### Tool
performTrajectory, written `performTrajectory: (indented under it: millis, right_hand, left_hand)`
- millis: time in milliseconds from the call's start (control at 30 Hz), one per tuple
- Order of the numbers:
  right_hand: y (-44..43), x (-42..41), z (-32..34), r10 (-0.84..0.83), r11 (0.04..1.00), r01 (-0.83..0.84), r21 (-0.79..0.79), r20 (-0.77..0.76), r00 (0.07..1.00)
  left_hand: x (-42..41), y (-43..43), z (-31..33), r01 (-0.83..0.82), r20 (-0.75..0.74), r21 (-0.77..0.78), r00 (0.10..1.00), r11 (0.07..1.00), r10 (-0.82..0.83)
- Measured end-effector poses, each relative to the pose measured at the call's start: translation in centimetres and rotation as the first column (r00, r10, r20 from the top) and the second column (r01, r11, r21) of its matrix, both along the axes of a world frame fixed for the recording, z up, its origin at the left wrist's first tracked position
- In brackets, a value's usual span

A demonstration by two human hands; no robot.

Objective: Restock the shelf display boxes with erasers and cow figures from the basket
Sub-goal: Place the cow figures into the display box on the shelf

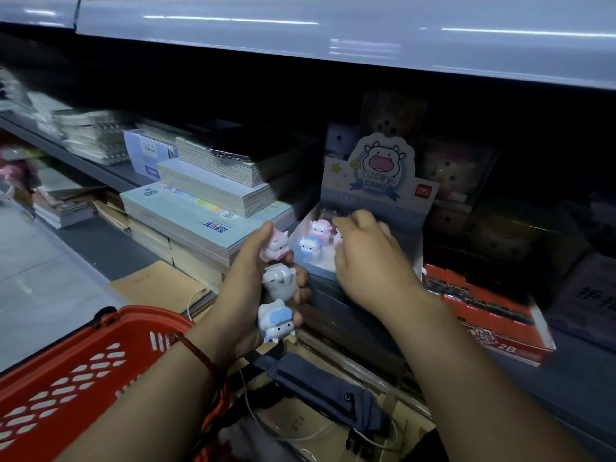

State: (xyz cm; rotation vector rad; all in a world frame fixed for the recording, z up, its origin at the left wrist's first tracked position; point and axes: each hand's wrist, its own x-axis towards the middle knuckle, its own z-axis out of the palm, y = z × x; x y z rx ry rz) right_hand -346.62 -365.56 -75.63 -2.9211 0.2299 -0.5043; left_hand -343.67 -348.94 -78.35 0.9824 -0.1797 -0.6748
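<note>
My left hand (246,281) grips three cow figures stacked in a column: a pink one (274,249) on top, a grey-white one (279,279) in the middle, a blue one (276,321) at the bottom. My right hand (366,258) reaches into the "Lucky Cow" display box (376,191) on the shelf; its fingers are curled, and what they hold is hidden and blurred. Inside the box stand a pink cow (320,228) and a blue cow (310,247). The red basket (83,371) hangs at my lower left.
Stacks of notebooks (206,201) lie left of the display box. A red 2B pencil box (490,311) sits to its right. Dim plush-like packages fill the back of the shelf. A dark blue pouch (320,385) and brown paper books lie on the lower shelf.
</note>
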Motion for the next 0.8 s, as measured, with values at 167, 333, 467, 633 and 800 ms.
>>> performTrajectory:
  millis: [167, 333, 467, 633, 800]
  right_hand:
    - [2.2, -1.7, 1.0, 0.346, 0.782, -0.417, 0.463, 0.235, 0.908]
    - [1.6, -1.7, 1.1, 0.387, 0.628, -0.414, 0.659, 0.197, 0.901]
    - [0.1, -1.7, 1.5, 0.442, 0.534, -0.419, 0.734, 0.181, 0.879]
    - [-0.2, -1.6, 1.5, 0.408, 0.545, -0.443, 0.712, 0.236, 0.882]
    - [-3.3, -1.5, 2.5, 0.063, 0.711, -0.248, 0.657, 0.292, 0.954]
  left_hand:
    - [-0.8, -0.4, 0.3, 0.054, 0.076, 0.053, 0.995, 0.997, -0.058]
    - [-0.8, -0.4, 0.1, 0.129, 0.084, 0.08, 0.987, 0.988, -0.136]
    - [-0.4, -0.4, -0.1, 0.15, 0.072, 0.035, 0.986, 0.988, -0.152]
    - [-0.3, -1.0, 0.2, 0.11, 0.047, 0.018, 0.993, 0.994, -0.111]
    - [-0.1, -1.1, 0.2, -0.012, 0.003, 0.01, 1.0, 1.0, 0.012]
